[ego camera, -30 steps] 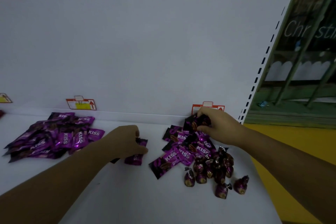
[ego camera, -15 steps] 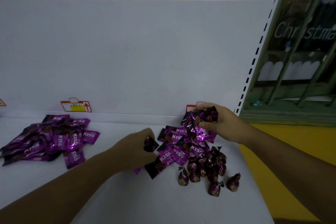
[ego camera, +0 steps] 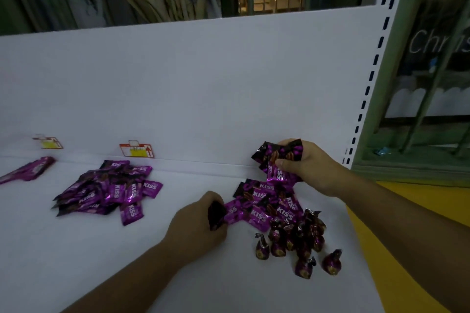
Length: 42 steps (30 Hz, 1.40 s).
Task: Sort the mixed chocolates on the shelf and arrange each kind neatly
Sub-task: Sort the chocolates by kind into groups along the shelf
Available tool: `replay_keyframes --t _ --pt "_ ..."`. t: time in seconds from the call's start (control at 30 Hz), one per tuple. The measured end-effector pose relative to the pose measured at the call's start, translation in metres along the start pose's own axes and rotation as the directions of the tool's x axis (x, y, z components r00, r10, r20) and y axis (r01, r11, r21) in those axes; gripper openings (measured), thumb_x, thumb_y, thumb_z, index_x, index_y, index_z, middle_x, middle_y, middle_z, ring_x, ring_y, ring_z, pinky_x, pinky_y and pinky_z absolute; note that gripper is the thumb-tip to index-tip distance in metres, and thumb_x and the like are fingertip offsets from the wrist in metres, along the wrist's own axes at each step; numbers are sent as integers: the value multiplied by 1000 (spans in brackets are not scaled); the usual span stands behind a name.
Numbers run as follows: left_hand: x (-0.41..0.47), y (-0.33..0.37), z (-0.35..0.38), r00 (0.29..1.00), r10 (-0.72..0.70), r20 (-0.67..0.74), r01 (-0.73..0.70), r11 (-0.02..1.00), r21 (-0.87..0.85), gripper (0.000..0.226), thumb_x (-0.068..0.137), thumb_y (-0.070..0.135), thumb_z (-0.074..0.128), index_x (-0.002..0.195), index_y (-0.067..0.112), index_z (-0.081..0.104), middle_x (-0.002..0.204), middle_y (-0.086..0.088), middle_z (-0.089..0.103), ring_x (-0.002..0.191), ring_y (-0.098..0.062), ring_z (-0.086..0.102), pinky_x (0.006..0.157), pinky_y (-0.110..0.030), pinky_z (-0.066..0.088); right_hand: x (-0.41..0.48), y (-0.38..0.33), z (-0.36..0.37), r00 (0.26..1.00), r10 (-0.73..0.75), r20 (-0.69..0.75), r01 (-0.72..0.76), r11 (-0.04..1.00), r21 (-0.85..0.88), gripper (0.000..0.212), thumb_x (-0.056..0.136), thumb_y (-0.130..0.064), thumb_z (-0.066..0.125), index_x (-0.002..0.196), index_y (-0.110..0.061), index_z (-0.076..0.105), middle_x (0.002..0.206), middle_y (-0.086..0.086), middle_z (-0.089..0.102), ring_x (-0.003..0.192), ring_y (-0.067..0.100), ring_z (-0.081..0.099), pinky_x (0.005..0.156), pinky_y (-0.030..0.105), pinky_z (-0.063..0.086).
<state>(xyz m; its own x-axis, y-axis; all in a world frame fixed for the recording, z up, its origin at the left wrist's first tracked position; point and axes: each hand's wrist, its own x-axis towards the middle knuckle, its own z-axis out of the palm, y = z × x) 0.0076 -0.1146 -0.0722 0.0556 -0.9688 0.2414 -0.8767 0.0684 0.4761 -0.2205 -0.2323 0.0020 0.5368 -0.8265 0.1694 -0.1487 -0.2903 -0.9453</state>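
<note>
A mixed pile lies on the white shelf point(ego camera: 178, 274): flat purple KISS packets point(ego camera: 264, 204) at the back and dark twisted-top chocolates point(ego camera: 297, 241) in front. My right hand point(ego camera: 309, 168) is raised above the pile and grips a bunch of purple packets point(ego camera: 279, 157). My left hand point(ego camera: 198, 225) sits at the pile's left edge, fingers curled round a dark purple packet point(ego camera: 216, 213). A sorted heap of KISS packets point(ego camera: 106, 190) lies further left.
Two price tags point(ego camera: 137, 151) point(ego camera: 49, 142) hang along the shelf's back wall. More purple wrappers point(ego camera: 28, 171) lie at the far left edge. A slotted upright point(ego camera: 368, 99) bounds the shelf on the right, with yellow floor point(ego camera: 407, 249) beyond it.
My right hand has lifted its bunch of packets up off the pile. My left hand moved right to the pile's edge with a packet. The view swung left.
</note>
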Motion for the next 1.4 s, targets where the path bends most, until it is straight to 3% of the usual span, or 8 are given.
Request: replay_keyframes --t 0.17,0.33,0.43,0.73,0.97,1.17,1.3,1.4 --pt "-2 0 3 993 -29 -119 37 997 66 41 69 43 53 108 30 51 92 13 59 83 -10 57 74 -23 45 8 -14 18 997 -53 49 50 997 60 16 86 0 61 87 -16 61 78 1 58 77 17 54 79 32 45" --pt "0 4 -3 996 -63 -59 68 994 90 39 73 51 65 99 29 47 88 9 59 80 -10 56 74 -26 49 -3 -34 47 997 -21 80 25 998 -55 17 88 -5 62 96 -20 60 80 -2 62 78 15 58 78 31 48" --pt "-11 1 -20 999 -27 -28 32 986 163 34 77 45 62 98 24 47 88 4 60 81 -14 56 76 -30 51 -13 -45 71 996 -8 91 18 995 -103 18 89 -9 61 102 -22 59 87 -2 65 84 16 61 83 32 49" --pt "-94 -99 -114 999 -44 18 42 996 82 17 75 31 62 83 30 46 77 9 53 76 -12 54 63 -19 39 -33 -61 197 998 67 0 -65 964 -258 16 84 -11 65 92 -22 58 78 1 65 64 14 57 61 22 45" --pt "-152 -169 -172 996 -86 10 86 995 54 22 79 21 56 98 26 47 84 4 58 79 -16 55 66 -24 39 -36 -71 286 1000 30 -7 -31 922 -385 6 86 -18 63 89 -22 60 77 2 67 60 9 59 53 15 45" --pt "-161 -199 -192 991 -57 121 32 980 197 40 73 64 60 90 31 45 79 10 53 76 -12 53 64 -24 40 -28 -77 327 1000 21 3 -18 909 -416 7 84 -14 63 91 -17 62 81 6 68 69 19 67 60 27 52" --pt "-152 -221 -192 994 -76 81 60 980 187 36 77 65 54 85 31 48 76 9 55 72 -10 53 67 -24 43 -8 -68 341 1000 5 26 7 904 -428 6 87 -17 62 89 -19 58 70 -2 62 48 1 54 47 14 40" --pt "-143 -233 -192 997 -55 55 45 985 168 30 78 62 56 80 33 48 70 11 53 69 -7 52 62 -19 39 11 -53 353 1000 -28 3 26 872 -489 10 87 -22 62 94 -22 55 70 -8 61 54 2 54 51 11 35"
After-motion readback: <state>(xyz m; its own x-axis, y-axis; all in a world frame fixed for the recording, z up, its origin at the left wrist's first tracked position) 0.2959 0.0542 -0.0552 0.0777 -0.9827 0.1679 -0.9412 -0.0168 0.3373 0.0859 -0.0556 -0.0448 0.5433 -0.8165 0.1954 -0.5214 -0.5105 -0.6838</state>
